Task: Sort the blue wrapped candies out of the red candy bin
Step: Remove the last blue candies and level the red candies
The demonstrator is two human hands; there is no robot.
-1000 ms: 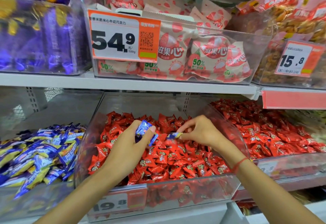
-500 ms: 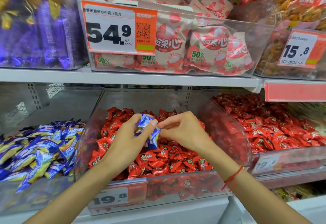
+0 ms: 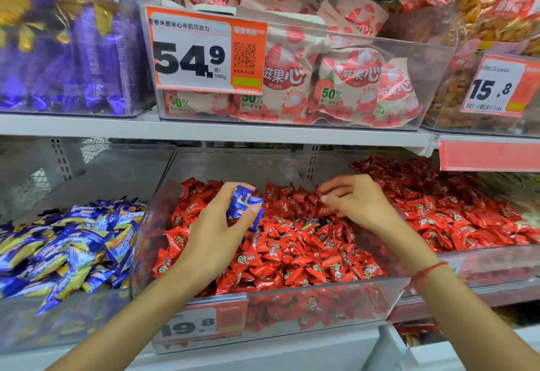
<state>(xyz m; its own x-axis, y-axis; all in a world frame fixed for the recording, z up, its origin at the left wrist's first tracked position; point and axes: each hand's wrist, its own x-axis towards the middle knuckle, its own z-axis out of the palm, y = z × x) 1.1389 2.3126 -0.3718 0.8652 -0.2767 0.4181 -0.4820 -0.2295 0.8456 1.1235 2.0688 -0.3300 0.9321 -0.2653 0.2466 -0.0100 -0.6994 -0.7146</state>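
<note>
The clear red candy bin (image 3: 292, 309) stands on the lower shelf, full of red wrapped candies (image 3: 292, 256). Over its left half my left hand (image 3: 216, 233) grips a small bunch of blue wrapped candies (image 3: 244, 207). To the right, my right hand (image 3: 356, 201) hovers just above the red heap with fingers loosely bent and nothing visibly in them. One blue-tinted wrapper (image 3: 312, 221) peeks out of the red candies between the two hands.
A clear bin of blue and yellow candies (image 3: 67, 248) sits left of the red bin. Another bin of red candies (image 3: 455, 210) is on the right. Above, the upper shelf (image 3: 222, 132) carries bins of purple sweets, pink packets and snacks, with price tags.
My right hand passed a blue candy to my left hand, then moved away right over the red heap. My left hand now holds a bigger bunch.
</note>
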